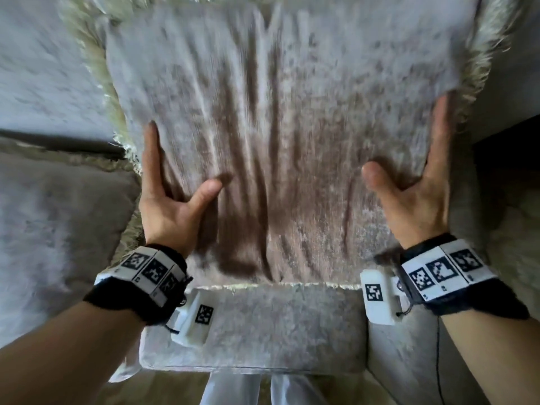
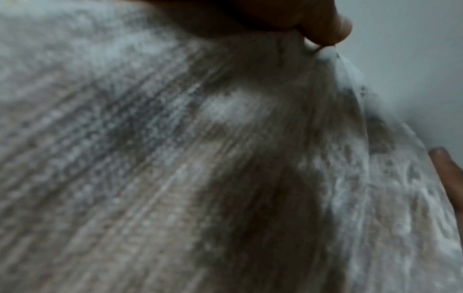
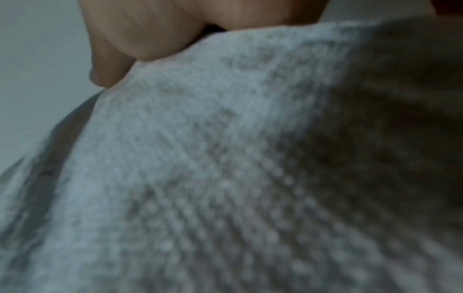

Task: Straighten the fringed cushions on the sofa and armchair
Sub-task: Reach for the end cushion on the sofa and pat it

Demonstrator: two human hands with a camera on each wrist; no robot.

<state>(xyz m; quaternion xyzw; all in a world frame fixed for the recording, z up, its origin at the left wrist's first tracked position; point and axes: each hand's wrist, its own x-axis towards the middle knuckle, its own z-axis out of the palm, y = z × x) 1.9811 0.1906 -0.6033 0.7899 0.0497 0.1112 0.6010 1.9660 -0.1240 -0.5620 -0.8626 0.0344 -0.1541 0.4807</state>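
Note:
A grey-beige cushion [image 1: 277, 127] with a pale fringe [image 1: 93, 71] stands upright against the chair back, blurred. My left hand [image 1: 182, 156] presses its left side with a straight forefinger, thumb spread on the front. My right hand [image 1: 407, 135] mirrors it on the right side. The other fingers are hidden behind the cushion. In the left wrist view the ribbed cushion fabric [image 2: 175, 158] fills the frame, with a fingertip [image 2: 330, 25] on it. The right wrist view shows the same cushion fabric [image 3: 225, 158] under my fingers [image 3: 140, 35].
The seat cushion [image 1: 257, 325] lies below the fringed one. A second fringed cushion [image 1: 58, 214] lies at the left, under the sofa back [image 1: 43, 68]. An armrest [image 1: 502, 83] rises at the right, beside a dark gap [image 1: 508, 171]. My white trousers [image 1: 230, 390] touch the seat front.

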